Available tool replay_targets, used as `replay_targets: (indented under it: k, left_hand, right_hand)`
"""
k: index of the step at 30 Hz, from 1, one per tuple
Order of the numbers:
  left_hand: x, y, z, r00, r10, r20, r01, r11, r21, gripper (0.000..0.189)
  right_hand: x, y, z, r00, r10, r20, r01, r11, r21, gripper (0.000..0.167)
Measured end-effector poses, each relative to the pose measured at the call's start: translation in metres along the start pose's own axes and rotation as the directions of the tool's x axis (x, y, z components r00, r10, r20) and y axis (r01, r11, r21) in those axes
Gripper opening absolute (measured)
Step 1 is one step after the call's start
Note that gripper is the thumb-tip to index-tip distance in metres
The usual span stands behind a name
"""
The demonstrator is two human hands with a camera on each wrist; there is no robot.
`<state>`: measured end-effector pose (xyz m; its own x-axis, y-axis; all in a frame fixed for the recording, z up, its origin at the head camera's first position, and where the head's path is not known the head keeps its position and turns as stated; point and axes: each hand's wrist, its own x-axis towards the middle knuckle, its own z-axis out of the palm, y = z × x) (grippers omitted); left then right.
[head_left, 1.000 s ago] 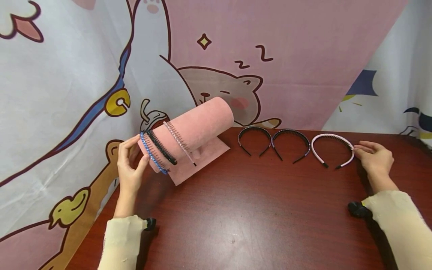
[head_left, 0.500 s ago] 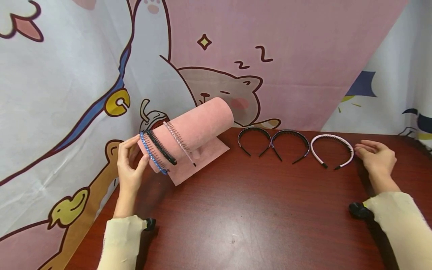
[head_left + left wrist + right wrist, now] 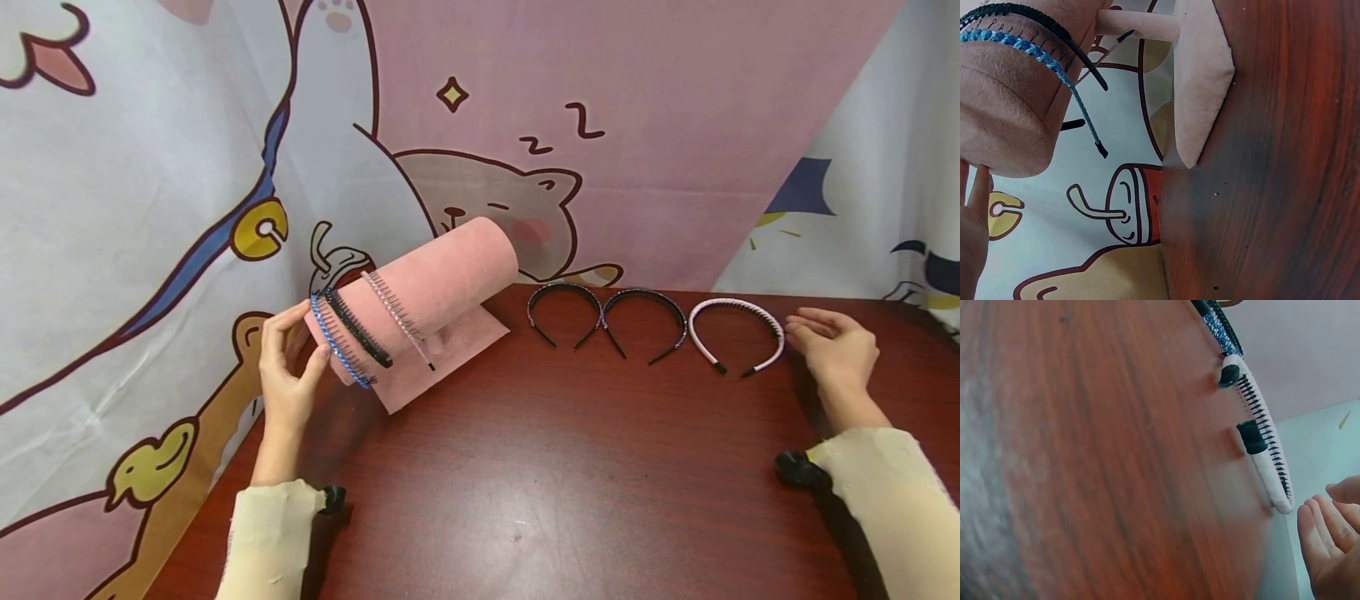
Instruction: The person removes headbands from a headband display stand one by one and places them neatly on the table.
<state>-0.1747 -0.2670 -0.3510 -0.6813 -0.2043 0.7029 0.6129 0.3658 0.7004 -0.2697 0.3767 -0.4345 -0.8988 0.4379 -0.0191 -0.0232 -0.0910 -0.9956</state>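
My left hand (image 3: 288,367) holds the near end of a pink velvety headband stand (image 3: 457,258), its fingers and thumb spread at either side of the end. The stand's roll carries a blue braided headband (image 3: 341,354), a black one (image 3: 358,327) and a pale glittery one (image 3: 397,312), each with comb teeth. In the left wrist view, fingertips (image 3: 982,178) meet the underside of the roll's end. My right hand (image 3: 840,354) is just right of a pale pink headband (image 3: 1260,412) on the table, fingers fairly straight, with a small gap between.
Two dark glittery headbands, one on the left (image 3: 564,286) and one in the middle (image 3: 647,293), lie in a row with the pale pink one along the back of the brown table (image 3: 562,467). A cartoon-printed cloth (image 3: 660,108) hangs behind and at the left.
My right fingertips were at the pale pink headband's right side and have drawn a little away from it. The left hand and the stand stay in place.
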Motion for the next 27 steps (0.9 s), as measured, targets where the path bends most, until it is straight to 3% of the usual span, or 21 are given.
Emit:
replay_targets:
  k: [16, 27]
  left_hand:
    - [0.000, 0.001, 0.000, 1.000, 0.004, -0.004, -0.004, 1.000, -0.008, 0.050]
    - [0.000, 0.000, 0.000, 1.000, 0.008, -0.006, -0.008, 1.000, -0.019, 0.050]
  right_hand:
    - [-0.004, -0.004, 0.012, 0.999, -0.034, 0.031, 0.037, 0.994, -0.098, 0.034]
    - [-0.010, -0.004, 0.018, 0.992, -0.092, 0.084, 0.093, 0.996, -0.010, 0.037]
